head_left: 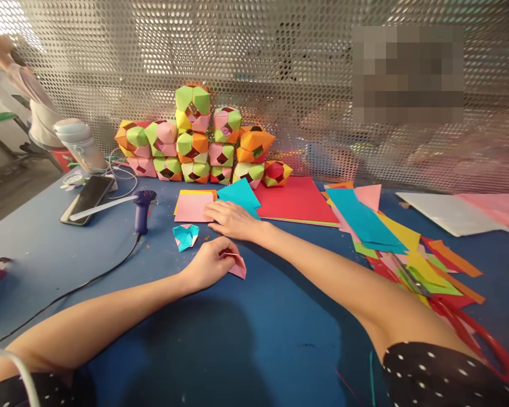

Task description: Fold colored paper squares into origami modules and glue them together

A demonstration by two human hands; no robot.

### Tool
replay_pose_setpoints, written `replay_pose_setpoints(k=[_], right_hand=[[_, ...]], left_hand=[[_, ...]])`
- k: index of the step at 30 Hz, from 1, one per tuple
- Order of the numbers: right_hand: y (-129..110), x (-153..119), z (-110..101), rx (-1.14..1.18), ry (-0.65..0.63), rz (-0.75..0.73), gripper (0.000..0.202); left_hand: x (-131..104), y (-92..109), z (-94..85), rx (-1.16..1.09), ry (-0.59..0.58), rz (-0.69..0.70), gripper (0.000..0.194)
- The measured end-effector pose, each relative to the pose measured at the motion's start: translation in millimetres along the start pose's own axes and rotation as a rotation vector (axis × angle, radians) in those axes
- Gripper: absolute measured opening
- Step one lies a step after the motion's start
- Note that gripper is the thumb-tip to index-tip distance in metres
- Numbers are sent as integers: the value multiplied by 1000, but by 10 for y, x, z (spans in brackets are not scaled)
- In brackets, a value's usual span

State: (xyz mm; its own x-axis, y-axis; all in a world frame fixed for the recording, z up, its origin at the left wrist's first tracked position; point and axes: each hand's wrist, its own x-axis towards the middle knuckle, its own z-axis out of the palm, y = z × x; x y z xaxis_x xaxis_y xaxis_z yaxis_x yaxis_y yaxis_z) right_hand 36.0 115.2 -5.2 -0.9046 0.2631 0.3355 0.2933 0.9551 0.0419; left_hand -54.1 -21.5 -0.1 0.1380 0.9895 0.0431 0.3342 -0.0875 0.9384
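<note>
In the head view my left hand [211, 263] is closed on a folded piece of pink paper [238, 267], which juts out past the thumb. Just beyond it my right hand [234, 220] lies flat and open, fingertips at the right edge of a small stack of pink paper squares [192, 208] with yellow showing beneath. Behind that hand lie blue paper squares [238, 195]. A folded blue-and-pink paper piece [185, 237] rests left of both hands, apart from them.
Folded paper balls [193, 148] are stacked along the perforated metal screen [254, 45]. At left are a glue gun [141, 212], phone [87, 199] and tumbler [81, 148]. Red sheets [297, 200], paper scraps [365, 217] and red-handled scissors [475, 330] lie right.
</note>
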Motion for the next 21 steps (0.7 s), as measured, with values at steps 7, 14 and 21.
replay_pose_setpoints(k=[7,14,21], right_hand=[[88,43,114,-94,16,138,27],[118,15,100,-126,98,246,29],[128,19,65,-109,119,271,26]], left_hand=[[-1,-17,-12,65,-2,14,21],[1,-17,-20,131,-3,53,22],[-6,-28,-25,151,-8,50,23]])
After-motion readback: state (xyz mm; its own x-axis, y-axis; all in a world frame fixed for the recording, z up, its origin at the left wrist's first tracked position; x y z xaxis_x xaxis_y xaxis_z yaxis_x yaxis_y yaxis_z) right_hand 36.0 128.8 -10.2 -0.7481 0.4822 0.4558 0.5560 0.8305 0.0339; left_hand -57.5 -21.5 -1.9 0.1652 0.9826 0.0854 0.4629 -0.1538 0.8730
